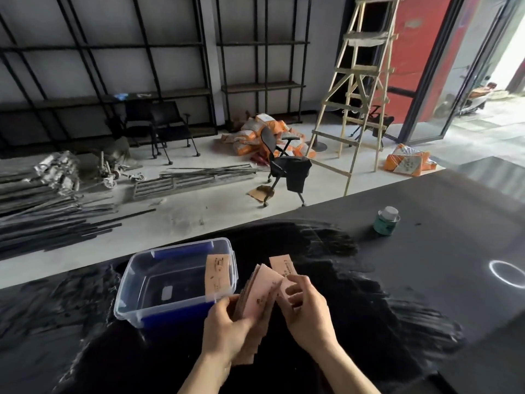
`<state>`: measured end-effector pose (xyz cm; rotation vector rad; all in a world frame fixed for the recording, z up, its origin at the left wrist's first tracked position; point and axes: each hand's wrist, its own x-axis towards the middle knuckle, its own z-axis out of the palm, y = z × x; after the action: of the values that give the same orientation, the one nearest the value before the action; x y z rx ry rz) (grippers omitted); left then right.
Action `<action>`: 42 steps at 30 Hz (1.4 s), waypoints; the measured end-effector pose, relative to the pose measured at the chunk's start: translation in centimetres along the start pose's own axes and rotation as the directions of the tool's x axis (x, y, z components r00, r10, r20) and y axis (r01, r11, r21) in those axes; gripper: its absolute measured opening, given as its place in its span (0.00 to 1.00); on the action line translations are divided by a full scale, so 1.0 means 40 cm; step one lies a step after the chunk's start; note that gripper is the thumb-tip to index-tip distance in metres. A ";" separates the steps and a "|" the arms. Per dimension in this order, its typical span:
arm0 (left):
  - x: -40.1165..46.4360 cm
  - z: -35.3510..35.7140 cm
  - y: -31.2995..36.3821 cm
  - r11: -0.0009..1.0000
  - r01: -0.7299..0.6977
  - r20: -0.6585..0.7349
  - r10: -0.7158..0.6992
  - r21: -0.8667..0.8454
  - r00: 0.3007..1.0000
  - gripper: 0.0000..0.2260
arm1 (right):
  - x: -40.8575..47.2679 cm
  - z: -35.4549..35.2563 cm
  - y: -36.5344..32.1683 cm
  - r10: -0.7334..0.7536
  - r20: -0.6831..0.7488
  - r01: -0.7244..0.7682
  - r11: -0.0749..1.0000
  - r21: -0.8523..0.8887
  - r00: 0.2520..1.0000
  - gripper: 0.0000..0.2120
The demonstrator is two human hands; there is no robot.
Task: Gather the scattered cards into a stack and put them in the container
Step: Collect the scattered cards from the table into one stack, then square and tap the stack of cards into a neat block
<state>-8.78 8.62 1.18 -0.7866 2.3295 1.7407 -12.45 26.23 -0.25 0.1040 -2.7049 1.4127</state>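
— What's on the black tabletop from where you stand?

— Biggest thing is the clear plastic tub with blue handles, sitting to the left of the hands, open at the top. One pink card leans against its right wall, whether inside or just outside I can't tell from here. Off to the far right, well apart, stands a small green jar with a pale lid.

— And the person?

— Both hands are just this side of the tub, raised a little off the tabletop. The left hand has its grip clenched round a thick stack of pink cards, held on edge and fanned a bit unevenly. The right hand pinches the far end of that same stack, fingers curled on the top edge, so it's grasping the cards too.

— Anything loose left?

— One more card lies flat on the tabletop just beyond the stack, close to the right hand's fingertips.

— So which step is this?

— Gathering and squaring, I'd say, nearly done. The stack looks ragged, so it wants tapping even. Then the flat card needs picking up, probably by the right hand, while the left keeps the bundle tight. After that it's a short carry left, over the rim and down into the tub.
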 end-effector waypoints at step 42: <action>0.061 0.121 0.029 0.958 0.066 0.028 -0.060 -0.278 0.998 0.22 | 0.025 0.034 0.019 0.436 0.260 -0.507 0.771 0.386 0.862 0.09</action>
<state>-12.39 12.54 -0.38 -0.8691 2.0471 2.0659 -13.59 25.53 -1.53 -0.5035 -2.5701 2.2395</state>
